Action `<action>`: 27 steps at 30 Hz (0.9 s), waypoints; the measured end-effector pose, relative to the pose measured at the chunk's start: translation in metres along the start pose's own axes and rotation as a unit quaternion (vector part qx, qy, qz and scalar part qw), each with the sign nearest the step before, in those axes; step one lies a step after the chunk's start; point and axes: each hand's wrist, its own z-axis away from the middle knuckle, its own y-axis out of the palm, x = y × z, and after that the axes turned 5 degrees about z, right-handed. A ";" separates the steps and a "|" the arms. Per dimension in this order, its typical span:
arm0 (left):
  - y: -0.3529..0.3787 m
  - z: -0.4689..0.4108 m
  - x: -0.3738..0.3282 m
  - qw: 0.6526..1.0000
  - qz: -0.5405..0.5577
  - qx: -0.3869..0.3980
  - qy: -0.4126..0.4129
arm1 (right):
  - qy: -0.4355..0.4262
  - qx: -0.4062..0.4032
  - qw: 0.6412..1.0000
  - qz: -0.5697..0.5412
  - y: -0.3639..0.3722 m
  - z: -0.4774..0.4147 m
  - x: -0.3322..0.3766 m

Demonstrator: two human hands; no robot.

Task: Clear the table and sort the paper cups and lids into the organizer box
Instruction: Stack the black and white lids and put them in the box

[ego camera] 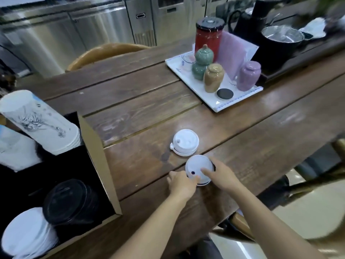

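Both hands are gripping one white lid [196, 166] near the wooden table [242, 139] edge: the left hand [182, 185] is pinching its near rim, the right hand [223, 176] is pressing fingers on top. A second white lid [185, 142] is lying just beyond; the organizer box [99, 157] is sitting left.

Hands: two are seen, the left hand [182, 185] and the right hand [221, 176], both bare, no gloves worn.
Forearms: left uncovered to the frame edge; no sleeve is seen.
Wrists: nothing is worn.
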 end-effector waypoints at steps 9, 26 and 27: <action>-0.005 0.001 -0.001 0.960 0.274 -0.053 0.012 | 0.007 0.063 0.978 -0.197 -0.006 -0.011 0.006; -0.045 -0.034 -0.054 0.899 0.425 -0.100 0.025 | -0.119 -0.067 0.963 -0.233 -0.041 -0.093 0.045; -0.045 -0.038 -0.054 0.901 0.419 -0.107 0.019 | -0.122 -0.068 0.965 -0.223 -0.040 -0.098 0.046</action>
